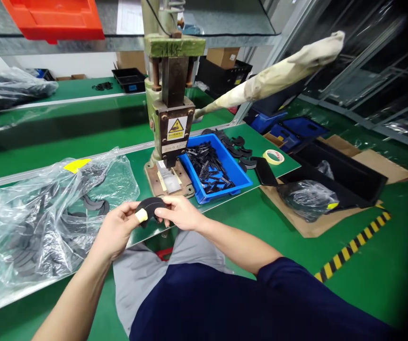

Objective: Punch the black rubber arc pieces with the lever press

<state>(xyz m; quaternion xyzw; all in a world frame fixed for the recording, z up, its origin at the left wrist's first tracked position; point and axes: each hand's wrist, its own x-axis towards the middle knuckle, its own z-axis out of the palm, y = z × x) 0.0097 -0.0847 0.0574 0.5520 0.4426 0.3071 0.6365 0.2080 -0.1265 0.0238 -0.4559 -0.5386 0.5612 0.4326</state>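
a red bin (53, 20) sits on the grey shelf (232, 21). a tape roll (274, 162) lies beside a flat black object (266, 172). striped tape (353, 244) marks the floor (399, 265).

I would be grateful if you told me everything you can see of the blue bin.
The blue bin is rectangular and open-topped, with a raised rim, and looks like plastic. It stands upright on the green table, near the front edge, set at a slant to the right of the press. Many small, slim black parts lie jumbled inside, mostly towards the press, leaving some of the floor bare on the other side. Curved black pieces lie beyond its right side. The right hand is near but not touching it.
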